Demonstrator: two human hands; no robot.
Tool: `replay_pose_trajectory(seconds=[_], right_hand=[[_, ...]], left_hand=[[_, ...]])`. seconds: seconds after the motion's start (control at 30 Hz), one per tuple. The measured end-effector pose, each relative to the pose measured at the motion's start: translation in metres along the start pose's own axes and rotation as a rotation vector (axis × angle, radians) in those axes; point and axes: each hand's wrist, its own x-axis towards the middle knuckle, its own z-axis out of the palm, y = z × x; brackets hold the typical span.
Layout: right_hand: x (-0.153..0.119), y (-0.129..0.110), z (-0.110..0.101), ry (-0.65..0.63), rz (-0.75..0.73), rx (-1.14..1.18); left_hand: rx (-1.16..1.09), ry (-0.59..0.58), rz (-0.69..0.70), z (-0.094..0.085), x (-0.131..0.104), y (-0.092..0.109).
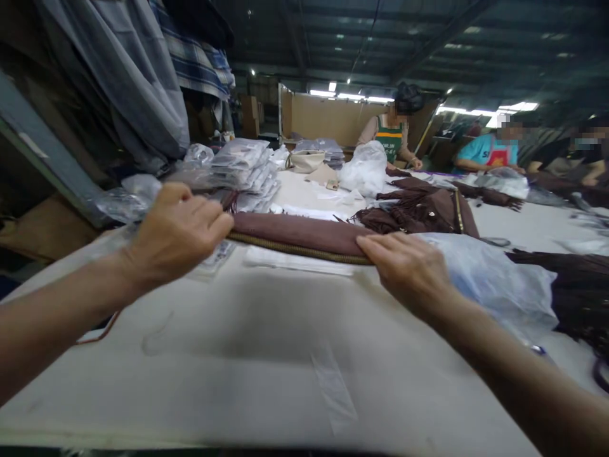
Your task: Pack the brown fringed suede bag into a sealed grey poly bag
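Observation:
A brown fabric bag point(299, 233) with a brass-coloured zipper along its lower edge is stretched between my two hands, above the pale table point(266, 393). My left hand point(181, 231) is closed around its left end, where a brown tassel shows just behind the fingers. At the right end my right hand point(409, 263) pinches the bag, fingers pressed together near the zipper's end. White sheets point(295, 261) lie behind and below the bag. The underside of the bag is hidden.
Plastic-wrapped packages point(245, 165) are stacked at the back left. Brown fringed bags point(428, 206) and a clear plastic bag point(495, 279) lie to the right. Several people sit or stand across the table, one in a green apron point(390, 141). Grey cloth point(128, 76) hangs at upper left.

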Motion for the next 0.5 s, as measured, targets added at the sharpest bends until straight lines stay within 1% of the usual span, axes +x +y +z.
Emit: replay_pose_trajectory(seconds=[0.07, 0.1, 0.13, 0.17, 0.2, 0.23, 0.27, 0.3, 0.37, 0.43, 0.5], right_hand=[[-0.042, -0.027, 0.03, 0.104, -0.073, 0.079], [-0.064, -0.042, 0.045, 0.098, -0.081, 0.114], [-0.083, -0.056, 0.059, 0.085, -0.073, 0.153], [-0.101, -0.069, 0.07, 0.074, -0.077, 0.198], [-0.116, -0.08, 0.078, 0.057, -0.068, 0.225], [-0.127, -0.09, 0.081, 0.04, -0.044, 0.25], [-0.136, -0.098, 0.081, 0.02, -0.005, 0.269], [-0.143, -0.105, 0.078, 0.014, 0.041, 0.286], [-0.151, -0.118, 0.065, 0.033, 0.104, 0.344], [-0.158, -0.132, 0.055, 0.074, 0.08, 0.418], [-0.165, -0.148, 0.053, 0.096, 0.036, 0.457]], left_hand=[[-0.147, 0.04, 0.034, 0.008, -0.033, 0.046], [-0.233, 0.039, 0.054, 0.011, -0.05, 0.072], [-0.314, 0.064, 0.021, 0.015, -0.066, 0.098], [-0.384, 0.049, -0.011, 0.017, -0.081, 0.122], [-0.452, 0.03, -0.013, 0.019, -0.094, 0.143], [-0.488, -0.003, -0.031, 0.019, -0.105, 0.16], [-0.508, -0.043, -0.066, 0.018, -0.112, 0.172], [-0.524, -0.074, -0.104, 0.016, -0.115, 0.18], [-0.56, -0.105, -0.188, 0.009, -0.114, 0.189], [-0.632, -0.109, -0.2, 0.002, -0.106, 0.193], [-0.692, -0.095, -0.171, -0.002, -0.095, 0.2]])
